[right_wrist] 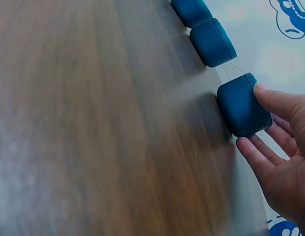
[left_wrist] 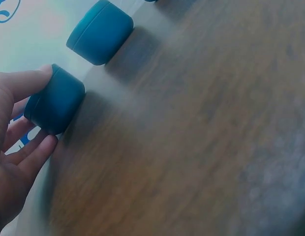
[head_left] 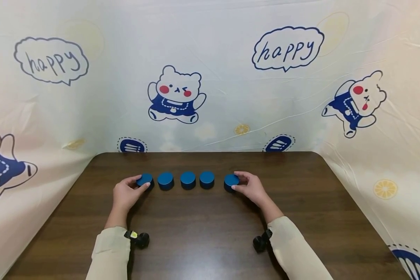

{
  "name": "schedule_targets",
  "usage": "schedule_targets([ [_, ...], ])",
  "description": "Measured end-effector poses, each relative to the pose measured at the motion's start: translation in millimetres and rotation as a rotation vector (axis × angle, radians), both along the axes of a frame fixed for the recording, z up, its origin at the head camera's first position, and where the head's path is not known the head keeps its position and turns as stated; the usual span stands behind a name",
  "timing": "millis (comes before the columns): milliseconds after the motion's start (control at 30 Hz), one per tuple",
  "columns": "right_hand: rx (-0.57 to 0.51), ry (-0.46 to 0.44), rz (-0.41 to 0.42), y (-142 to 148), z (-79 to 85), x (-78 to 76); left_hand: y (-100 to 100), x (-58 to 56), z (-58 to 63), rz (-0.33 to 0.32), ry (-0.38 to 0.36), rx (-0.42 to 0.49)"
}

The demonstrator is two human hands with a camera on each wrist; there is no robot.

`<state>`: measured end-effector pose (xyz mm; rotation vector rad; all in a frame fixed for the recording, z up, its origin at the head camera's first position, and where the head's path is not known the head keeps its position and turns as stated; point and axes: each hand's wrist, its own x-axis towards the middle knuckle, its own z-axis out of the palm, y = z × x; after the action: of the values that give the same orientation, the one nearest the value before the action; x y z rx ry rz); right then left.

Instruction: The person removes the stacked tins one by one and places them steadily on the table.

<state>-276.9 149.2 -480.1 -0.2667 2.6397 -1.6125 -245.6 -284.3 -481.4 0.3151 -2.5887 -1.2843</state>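
Several short round blue containers with lids stand in a row across the far part of a brown table. My left hand [head_left: 126, 194] grips the leftmost blue container [left_wrist: 56, 101] between thumb and fingers. At the other end, the rightmost blue container [right_wrist: 243, 105] is held the same way by my right hand [head_left: 253, 189]. Between them stand a second container [head_left: 166, 181], a middle one [head_left: 188, 180] and another [head_left: 207, 180], apart from the held ones. The gap beside the right-hand container is the widest.
The wooden table [head_left: 203, 225] has rounded far corners. Behind it hangs a pale curtain [head_left: 224, 97] printed with bears and "happy" bubbles. A small black camera [head_left: 141, 240] is strapped to the left wrist, and another camera [head_left: 260, 243] to the right.
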Motion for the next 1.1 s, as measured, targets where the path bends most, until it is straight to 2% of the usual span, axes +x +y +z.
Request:
schedule_targets([
  [467, -0.008, -0.012, -0.016, -10.2, -0.1, -7.9, 0.3, 1.2, 2.0, 0.001, -0.013, 0.008],
  [800, 0.089, 0.007, 0.01, -15.4, 2.2, -14.0, -0.4, 0.9, -2.0, 0.009, 0.003, 0.009],
  [1100, 0.107, 0.035, 0.025, -16.3, 1.0, -12.8, 0.0, 0.5, -3.4, 0.015, 0.017, -0.004],
])
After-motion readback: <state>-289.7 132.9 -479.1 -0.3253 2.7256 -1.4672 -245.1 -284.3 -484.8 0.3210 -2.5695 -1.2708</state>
